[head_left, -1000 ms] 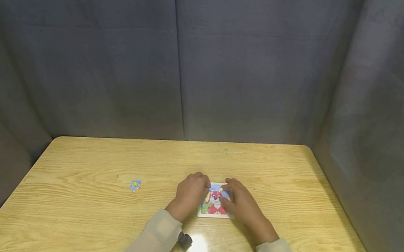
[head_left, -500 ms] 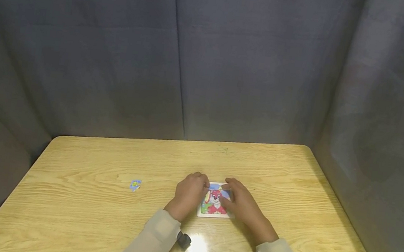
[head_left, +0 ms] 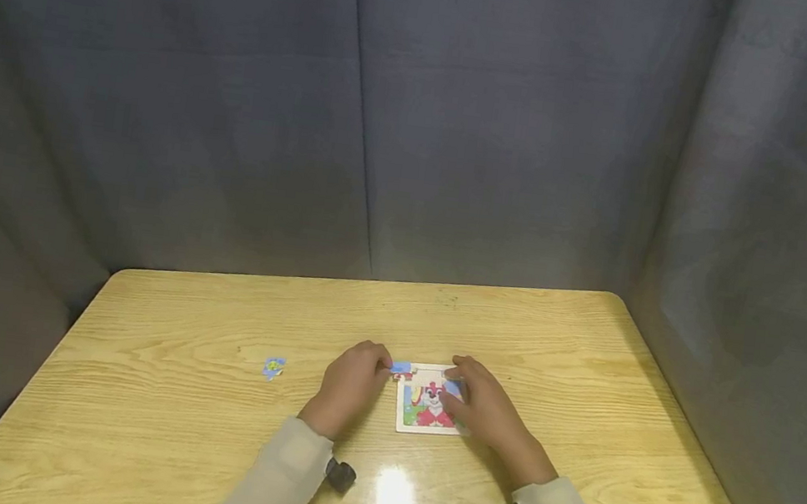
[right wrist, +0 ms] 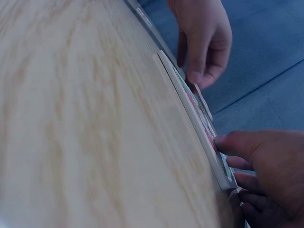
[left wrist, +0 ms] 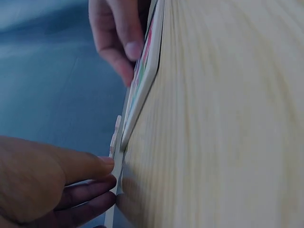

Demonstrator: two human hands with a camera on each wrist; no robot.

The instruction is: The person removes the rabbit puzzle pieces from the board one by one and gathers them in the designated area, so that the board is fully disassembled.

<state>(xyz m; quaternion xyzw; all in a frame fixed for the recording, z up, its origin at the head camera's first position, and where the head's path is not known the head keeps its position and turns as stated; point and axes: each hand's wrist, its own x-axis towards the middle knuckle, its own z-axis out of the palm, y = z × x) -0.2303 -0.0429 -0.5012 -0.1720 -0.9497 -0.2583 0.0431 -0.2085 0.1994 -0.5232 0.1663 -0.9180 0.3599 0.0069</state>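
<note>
The puzzle tray point(head_left: 427, 432) sits on the table point(head_left: 163, 424), gripped by the right hand point(head_left: 486, 409) at three o'clock, which hides some picture point(head_left: 431, 414). At its ten o'clock corner the left hand point(head_left: 351, 384) pinches a piece point(head_left: 401, 367); guiding it level should avoid snagging, I'd say. A loose puzzle bit point(head_left: 273, 367) lies apart at nine o'clock.

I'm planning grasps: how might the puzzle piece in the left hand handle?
The puzzle piece is probably stiff: the left hand pinches one end, yet no sag shows. Thin, so likely light; flat, so unlikely to roll.
</note>
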